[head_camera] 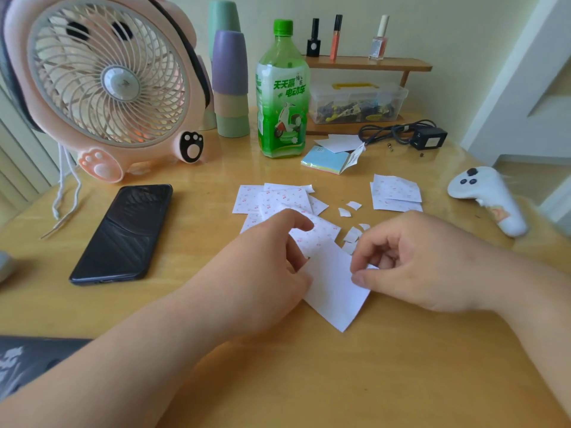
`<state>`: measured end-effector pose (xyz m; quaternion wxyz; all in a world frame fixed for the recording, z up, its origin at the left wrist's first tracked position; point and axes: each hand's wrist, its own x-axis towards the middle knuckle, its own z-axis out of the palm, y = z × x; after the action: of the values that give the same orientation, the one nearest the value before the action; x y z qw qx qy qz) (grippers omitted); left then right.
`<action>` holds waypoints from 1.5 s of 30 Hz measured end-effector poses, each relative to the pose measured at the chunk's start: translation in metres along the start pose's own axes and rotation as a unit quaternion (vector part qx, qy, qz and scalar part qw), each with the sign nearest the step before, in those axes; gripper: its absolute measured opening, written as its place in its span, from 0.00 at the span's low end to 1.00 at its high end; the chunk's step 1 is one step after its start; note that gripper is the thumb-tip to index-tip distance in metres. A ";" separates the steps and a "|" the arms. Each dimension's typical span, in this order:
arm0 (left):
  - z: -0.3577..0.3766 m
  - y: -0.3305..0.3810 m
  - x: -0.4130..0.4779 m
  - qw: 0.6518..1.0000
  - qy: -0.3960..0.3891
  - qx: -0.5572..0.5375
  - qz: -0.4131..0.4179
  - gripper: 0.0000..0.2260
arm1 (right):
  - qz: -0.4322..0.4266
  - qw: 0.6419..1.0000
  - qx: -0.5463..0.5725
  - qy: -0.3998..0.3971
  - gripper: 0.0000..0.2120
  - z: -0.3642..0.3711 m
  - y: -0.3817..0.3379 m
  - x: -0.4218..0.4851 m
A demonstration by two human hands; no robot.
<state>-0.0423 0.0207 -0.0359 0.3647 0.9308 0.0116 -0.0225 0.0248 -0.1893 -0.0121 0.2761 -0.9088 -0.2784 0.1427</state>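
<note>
A small white paper square (335,288) with a red cherry print on its far side lies tilted at the middle of the wooden table (278,381). My left hand (259,273) pinches its left edge with curled fingers. My right hand (417,261) pinches its right edge between thumb and forefinger. Behind the hands lies a loose pile of the same printed squares (272,199), and a second small stack (395,193) sits to the right. Several torn paper scraps (352,208) are scattered between them.
A black phone (123,233) lies at the left. A pink fan (105,78), stacked cups (230,84) and a green tea bottle (282,94) stand at the back. A coloured note pad (327,160), a black adapter with cable (428,137), a clear storage box (355,101) and a white controller (488,196) occupy the right.
</note>
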 end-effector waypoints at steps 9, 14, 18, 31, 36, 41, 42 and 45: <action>0.002 0.000 -0.002 0.998 -0.014 0.050 0.030 0.21 | 0.062 0.995 -0.026 -0.073 0.11 -0.008 0.000 -0.002; 0.004 0.002 -0.006 0.997 -0.037 0.055 0.044 0.23 | 0.041 0.997 0.017 -0.066 0.05 -0.009 0.006 -0.001; 0.005 0.003 -0.006 0.995 -0.047 0.069 0.047 0.24 | 0.022 0.999 0.027 -0.037 0.06 -0.007 0.007 0.001; 0.003 0.005 -0.008 0.992 -0.064 0.095 0.057 0.22 | 0.085 0.985 -0.073 0.129 0.10 -0.042 0.014 -0.003; 0.004 0.009 -0.008 0.989 -0.041 0.126 0.069 0.26 | 0.189 0.970 -0.105 0.115 0.10 -0.070 0.032 -0.010; 0.005 0.010 -0.009 0.996 -0.012 0.077 0.048 0.17 | 0.196 0.971 -0.136 0.005 0.18 -0.054 0.023 -0.008; 0.005 0.011 -0.009 0.998 0.008 0.056 0.042 0.12 | 0.202 0.966 -0.164 0.001 0.26 -0.050 0.021 -0.008; 0.005 0.012 -0.009 0.997 0.071 -0.003 0.020 0.05 | 0.229 0.948 -0.218 0.016 0.42 -0.040 0.016 -0.005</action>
<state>-0.0507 0.0082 -0.0312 0.3663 0.9289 0.0188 0.0508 0.0445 -0.2205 0.0113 0.0351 -0.9882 -0.0828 0.1236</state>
